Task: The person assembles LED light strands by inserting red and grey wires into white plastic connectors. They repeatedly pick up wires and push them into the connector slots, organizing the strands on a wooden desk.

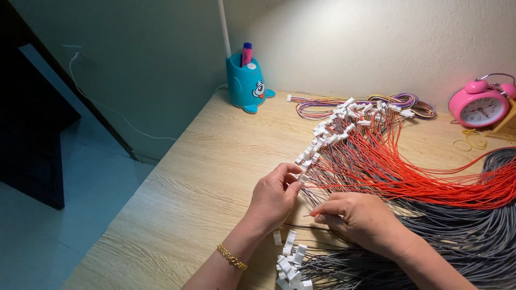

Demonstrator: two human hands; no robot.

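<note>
**Hands at the wire loom: connector in left, red wire in right**

Left hand [275, 196] is curled, thumb and fingertips pinched on a small white plug connector [301, 179] at the near end of the connector row. Right hand [357, 217] sits just beside it, to the right and slightly nearer the person; fingers closed in a pinch on the tip of a red wire [313, 214], which pokes out leftward toward the left hand's palm. Wire tip and connector are near each other but apart.

Behind the hands, a fan of red wires [398, 166] & grey wires [457, 236] runs off to the right, w/ white connectors [330, 131] lined up diagonally along the wooden desk [204, 177]. Another clump of loose white connectors [290, 263] lies below the hands, near the left wrist w/ its gold bracelet [231, 256].

At the back: coiled multicolour wire bundle [365, 104], teal pen holder [246, 83], pink alarm clock [480, 104] at right.
</note>
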